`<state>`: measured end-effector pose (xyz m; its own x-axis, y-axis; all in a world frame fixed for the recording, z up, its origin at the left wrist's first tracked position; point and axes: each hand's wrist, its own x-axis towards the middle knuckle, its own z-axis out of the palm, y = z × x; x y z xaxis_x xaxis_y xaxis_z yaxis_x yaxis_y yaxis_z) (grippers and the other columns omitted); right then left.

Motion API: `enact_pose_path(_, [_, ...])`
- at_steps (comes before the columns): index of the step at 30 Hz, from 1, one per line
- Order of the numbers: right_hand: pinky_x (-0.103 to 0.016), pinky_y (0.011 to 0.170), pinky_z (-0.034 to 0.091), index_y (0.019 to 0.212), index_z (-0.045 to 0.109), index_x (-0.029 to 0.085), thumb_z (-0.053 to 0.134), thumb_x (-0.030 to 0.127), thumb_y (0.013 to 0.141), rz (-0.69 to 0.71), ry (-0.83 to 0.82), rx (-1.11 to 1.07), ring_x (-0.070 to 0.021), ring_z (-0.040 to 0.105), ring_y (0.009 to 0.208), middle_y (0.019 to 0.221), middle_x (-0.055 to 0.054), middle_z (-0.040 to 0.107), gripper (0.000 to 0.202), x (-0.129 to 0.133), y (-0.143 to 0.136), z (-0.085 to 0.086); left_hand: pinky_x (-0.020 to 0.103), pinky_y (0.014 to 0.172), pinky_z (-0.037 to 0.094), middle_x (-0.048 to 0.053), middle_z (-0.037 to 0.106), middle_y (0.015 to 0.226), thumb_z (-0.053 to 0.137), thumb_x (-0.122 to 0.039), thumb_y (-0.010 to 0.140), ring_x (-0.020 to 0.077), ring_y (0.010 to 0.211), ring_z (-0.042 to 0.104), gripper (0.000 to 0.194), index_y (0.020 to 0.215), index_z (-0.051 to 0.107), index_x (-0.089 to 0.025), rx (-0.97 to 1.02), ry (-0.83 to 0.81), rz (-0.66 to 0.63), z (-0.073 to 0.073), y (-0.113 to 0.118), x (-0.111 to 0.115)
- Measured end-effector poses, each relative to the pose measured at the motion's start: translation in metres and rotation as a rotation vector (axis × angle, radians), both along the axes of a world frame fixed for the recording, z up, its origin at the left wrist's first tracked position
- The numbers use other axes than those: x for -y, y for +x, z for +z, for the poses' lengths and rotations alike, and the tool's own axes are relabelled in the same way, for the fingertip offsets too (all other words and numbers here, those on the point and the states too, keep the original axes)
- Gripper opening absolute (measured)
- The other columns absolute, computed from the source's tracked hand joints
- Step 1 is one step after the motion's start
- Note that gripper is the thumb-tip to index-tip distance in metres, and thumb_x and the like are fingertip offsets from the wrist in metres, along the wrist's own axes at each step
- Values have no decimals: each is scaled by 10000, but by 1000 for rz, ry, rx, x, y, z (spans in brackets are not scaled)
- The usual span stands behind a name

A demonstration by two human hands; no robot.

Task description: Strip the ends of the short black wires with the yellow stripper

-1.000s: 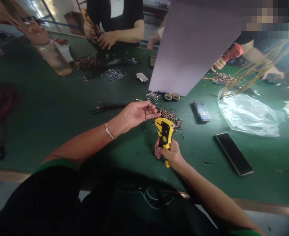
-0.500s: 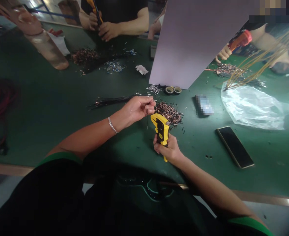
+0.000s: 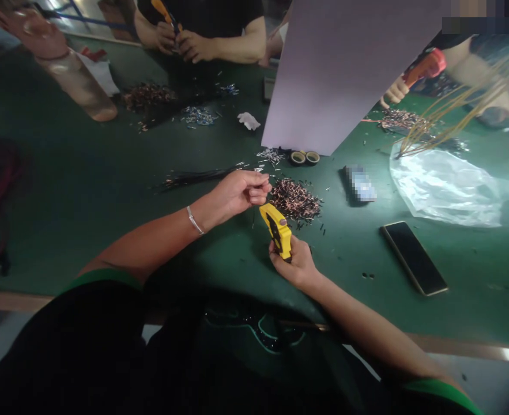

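Note:
My left hand (image 3: 242,193) is pinched shut at the middle of the table, on a thin black wire (image 3: 254,217) whose end hangs just below the fingers. In my right hand (image 3: 295,262) is a yellow and black wire stripper (image 3: 278,232), its head tilted up toward the left hand. Beyond the tool lies a heap of short black and copper wire scraps (image 3: 296,199). A bundle of black wires (image 3: 198,177) stretches out to the left behind my left hand. Small silvery terminals (image 3: 271,155) are scattered past my fingertips.
Two tape rolls (image 3: 305,158) sit under a large pale panel (image 3: 323,80). A phone (image 3: 414,258), a blurred-out box (image 3: 360,184) and a plastic bag (image 3: 448,187) lie on the right. Co-workers' hands (image 3: 193,46) hold tools across the table; a bottle (image 3: 81,86) is at left.
The wire stripper has tilted further left, turning its top toward me. My left hand has shifted slightly left, and less of the hanging wire shows clearly.

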<state>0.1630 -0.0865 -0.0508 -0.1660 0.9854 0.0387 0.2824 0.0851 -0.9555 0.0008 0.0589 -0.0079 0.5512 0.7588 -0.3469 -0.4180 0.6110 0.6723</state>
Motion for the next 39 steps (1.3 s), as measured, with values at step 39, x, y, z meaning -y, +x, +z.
enact_pose_path(39, [-400, 685, 518, 978, 634, 184, 648, 157, 627, 73, -264, -769, -205, 619, 678, 786, -23, 673, 352, -20, 16, 6, 455, 995, 516, 96, 676, 766, 640, -102, 841, 148, 713, 631, 174, 668, 660, -101, 111, 257, 170, 2, -10, -3])
